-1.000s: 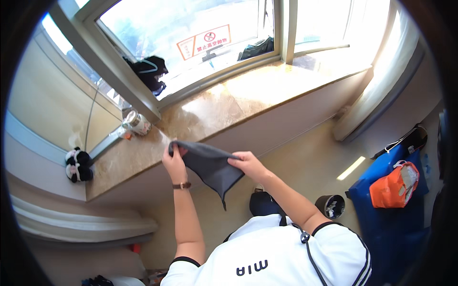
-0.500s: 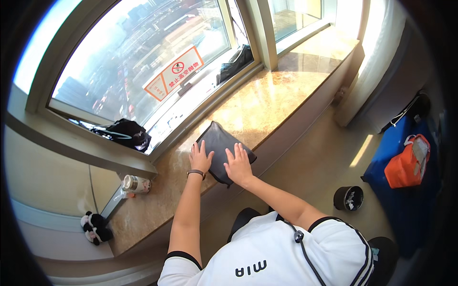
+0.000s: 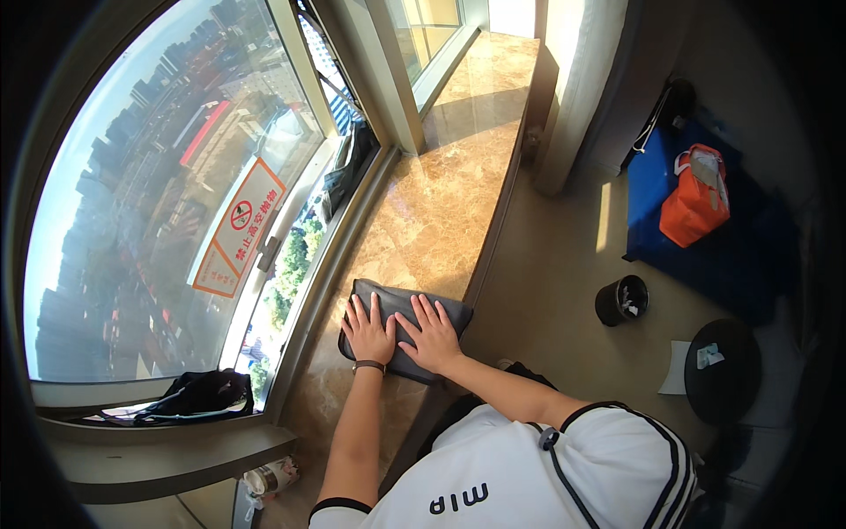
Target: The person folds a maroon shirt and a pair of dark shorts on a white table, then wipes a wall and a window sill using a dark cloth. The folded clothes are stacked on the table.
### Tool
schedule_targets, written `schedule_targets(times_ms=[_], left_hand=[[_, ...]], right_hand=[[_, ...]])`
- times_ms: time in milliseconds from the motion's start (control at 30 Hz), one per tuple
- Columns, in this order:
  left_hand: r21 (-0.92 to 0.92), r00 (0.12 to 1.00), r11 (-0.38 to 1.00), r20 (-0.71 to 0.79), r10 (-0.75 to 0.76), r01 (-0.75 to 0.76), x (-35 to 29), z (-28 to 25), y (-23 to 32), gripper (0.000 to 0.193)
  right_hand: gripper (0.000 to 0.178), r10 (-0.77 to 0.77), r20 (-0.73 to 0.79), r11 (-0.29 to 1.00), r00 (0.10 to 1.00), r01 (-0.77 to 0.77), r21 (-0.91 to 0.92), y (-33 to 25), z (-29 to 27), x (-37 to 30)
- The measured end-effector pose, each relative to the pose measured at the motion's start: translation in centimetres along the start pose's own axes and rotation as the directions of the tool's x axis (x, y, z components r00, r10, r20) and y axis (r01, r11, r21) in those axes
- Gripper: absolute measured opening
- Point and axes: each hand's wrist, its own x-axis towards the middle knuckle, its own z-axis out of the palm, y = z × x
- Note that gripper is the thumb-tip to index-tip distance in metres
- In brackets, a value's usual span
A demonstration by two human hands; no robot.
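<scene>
A flat, dark grey rectangular pouch [image 3: 449, 317] with dark edges lies on the brown marble window ledge [image 3: 414, 220]. On its left half rests my left hand [image 3: 368, 331], palm down with the fingers spread and a dark band on the wrist. My right hand [image 3: 430, 337] lies beside it, also palm down, fingers apart, over the middle of the pouch. The thumbs are close to each other. Both hands touch the pouch's upper side and grip nothing.
Left of the ledge is a window with a dark bundle [image 3: 198, 395] at its lower corner. A patterned cup [image 3: 270, 476] stands at the ledge's near end. Off to the right are a black bin [image 3: 621, 301], a round black stool [image 3: 723, 372] and an orange bag [image 3: 696, 207] on blue cloth.
My view has turned, so the ledge and room sit differently in the picture. My hands have come closer together and now lie flatter on the pouch.
</scene>
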Motion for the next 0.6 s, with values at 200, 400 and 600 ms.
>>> schedule_targets(times_ms=[200, 400, 600], left_hand=[[-0.007, 0.995, 0.997, -0.054, 0.08, -0.081, 4.8, 1.6, 1.2, 0.066], [-0.026, 0.995, 0.995, 0.005, 0.101, -0.101, 11.3, 3.9, 5.2, 0.067], [0.009, 0.996, 0.996, 0.029, 0.089, -0.089, 18.7, 6.1, 10.3, 0.067]], right_hand=[[0.059, 0.05, -0.037, 0.996, 0.998, -0.052, -0.07, 3.0, -0.8, 3.2], [0.054, 0.1, -0.089, 0.993, 0.991, -0.105, -0.049, 8.4, -2.2, 7.0], [0.053, 0.152, -0.127, 0.988, 0.98, -0.156, -0.02, 15.4, -3.4, 11.6]])
